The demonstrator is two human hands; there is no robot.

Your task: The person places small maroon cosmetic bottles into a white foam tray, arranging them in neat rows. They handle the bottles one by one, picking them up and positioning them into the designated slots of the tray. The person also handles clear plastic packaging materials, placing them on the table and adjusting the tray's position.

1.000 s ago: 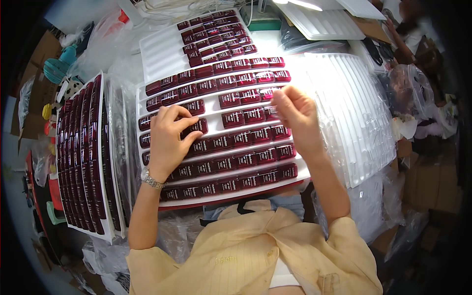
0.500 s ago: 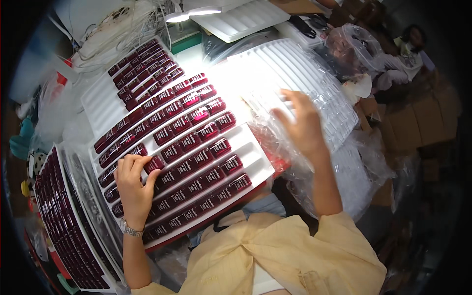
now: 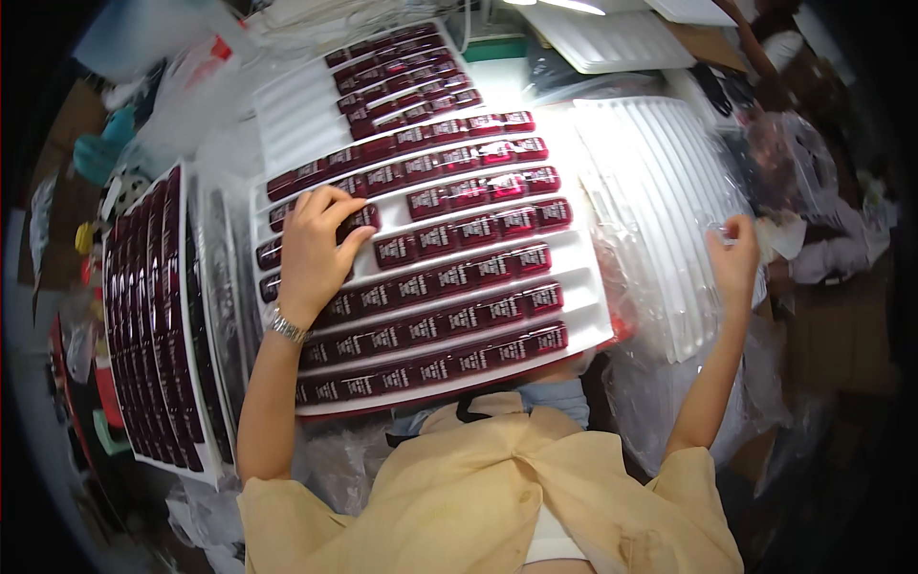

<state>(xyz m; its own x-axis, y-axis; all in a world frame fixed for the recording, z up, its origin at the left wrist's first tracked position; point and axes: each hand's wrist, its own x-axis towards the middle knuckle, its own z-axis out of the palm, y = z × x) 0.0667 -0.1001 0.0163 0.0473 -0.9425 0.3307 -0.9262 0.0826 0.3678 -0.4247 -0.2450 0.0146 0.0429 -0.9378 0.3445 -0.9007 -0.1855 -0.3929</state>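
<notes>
A white ribbed tray [image 3: 588,320] lies in front of me, its rows filled with glossy dark red rectangular pieces [image 3: 459,277]. My left hand [image 3: 311,251], with a metal watch at the wrist, rests on the pieces at the tray's left side. Its fingers are bent over one piece in the third row and the thumb touches that piece's end. My right hand [image 3: 734,260] reaches out to the right edge of a stack of empty white ribbed trays [image 3: 660,182]. Its fingers are curled on the clear plastic film [image 3: 669,316] over that stack.
Another partly filled tray [image 3: 296,105] lies behind the near one. A stack of filled trays [image 3: 153,306] stands at my left, wrapped in plastic. More empty trays [image 3: 612,43] sit at the back under a lamp. Another person's sleeve [image 3: 832,253] and plastic bags are at the right.
The view swung back over the tray. My right hand moved from above the plastic farther right and down to the empty stack's edge and closed. My left hand stayed on the left rows.
</notes>
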